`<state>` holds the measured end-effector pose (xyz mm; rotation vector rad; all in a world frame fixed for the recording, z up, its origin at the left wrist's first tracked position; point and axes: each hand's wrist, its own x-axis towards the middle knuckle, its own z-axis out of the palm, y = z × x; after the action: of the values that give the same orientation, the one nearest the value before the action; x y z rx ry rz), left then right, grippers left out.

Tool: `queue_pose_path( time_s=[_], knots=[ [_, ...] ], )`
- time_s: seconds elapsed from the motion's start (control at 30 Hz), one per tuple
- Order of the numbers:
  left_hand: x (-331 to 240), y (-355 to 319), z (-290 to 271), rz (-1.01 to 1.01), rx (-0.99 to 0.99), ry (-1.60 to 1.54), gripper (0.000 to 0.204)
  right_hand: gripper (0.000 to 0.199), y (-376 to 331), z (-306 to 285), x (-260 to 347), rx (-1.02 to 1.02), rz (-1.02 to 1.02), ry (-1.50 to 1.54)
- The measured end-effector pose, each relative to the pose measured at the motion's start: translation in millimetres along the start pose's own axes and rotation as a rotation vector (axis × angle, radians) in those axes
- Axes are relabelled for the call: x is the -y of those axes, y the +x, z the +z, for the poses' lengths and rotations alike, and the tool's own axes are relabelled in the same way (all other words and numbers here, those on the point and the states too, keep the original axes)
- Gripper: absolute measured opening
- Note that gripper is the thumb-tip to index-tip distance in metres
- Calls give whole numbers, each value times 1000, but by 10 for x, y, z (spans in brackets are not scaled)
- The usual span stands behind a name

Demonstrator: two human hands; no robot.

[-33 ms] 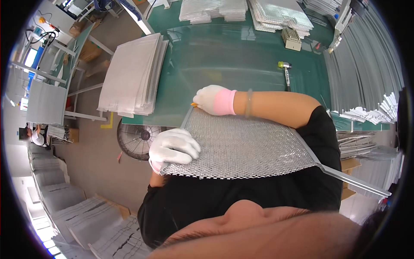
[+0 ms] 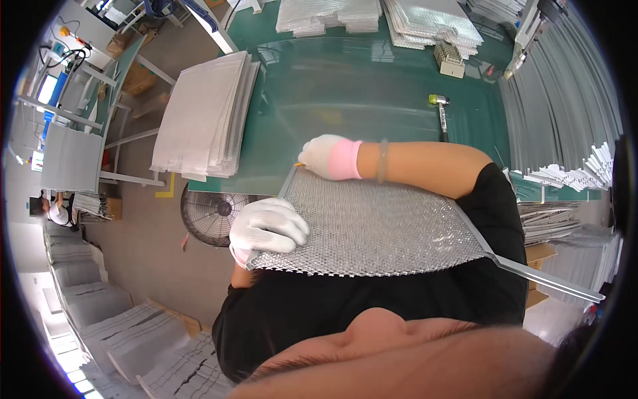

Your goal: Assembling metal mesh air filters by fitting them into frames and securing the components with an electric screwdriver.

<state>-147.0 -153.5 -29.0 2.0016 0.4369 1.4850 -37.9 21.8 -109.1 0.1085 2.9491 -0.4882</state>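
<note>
A silvery metal mesh panel [image 2: 379, 226] lies tilted between my body and the green worktable. Along its left and right sides run thin metal edge strips, and the right strip [image 2: 548, 278] sticks out past the near right corner. My left hand [image 2: 268, 226], in a white glove, grips the panel's near left edge with its fingers curled over the mesh. At the far left corner, my right hand [image 2: 324, 156], in a white glove with a pink cuff, is closed like a fist. A small orange tip [image 2: 299, 164] pokes out of it; the rest is hidden in the fingers.
On the green worktable [image 2: 345, 86], a stack of mesh sheets [image 2: 203, 113] stands at the left, with more stacks [image 2: 435, 23] at the back. A yellow-headed mallet [image 2: 440, 114] lies to the right. Metal strips [image 2: 558, 106] crowd the right side. A floor fan [image 2: 222, 211] stands below the table.
My right hand has shifted very slightly to the right and nearer to me. The left hand and the mesh panel are practically where they were.
</note>
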Motion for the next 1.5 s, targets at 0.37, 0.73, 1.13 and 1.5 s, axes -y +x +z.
queue_pose_path(
  time_s=[0.37, 0.73, 1.13, 1.5],
  knots=[
    [63, -215, 21, 46, -183, 49, 26, 28, -888, -953, -242, -759, -79, 299],
    [197, 415, -24, -228, -651, 132, 16, 58, -3426, 527, -1190, -470, 1376, -62],
    [614, 360, -115, -61, -783, 311, 17, 16, -1908, -587, -450, -1582, 33, 938],
    [983, 488, -405, -307, -887, 435, 24, 105, -2091, -1008, -154, -1574, 155, 459]
  ],
)
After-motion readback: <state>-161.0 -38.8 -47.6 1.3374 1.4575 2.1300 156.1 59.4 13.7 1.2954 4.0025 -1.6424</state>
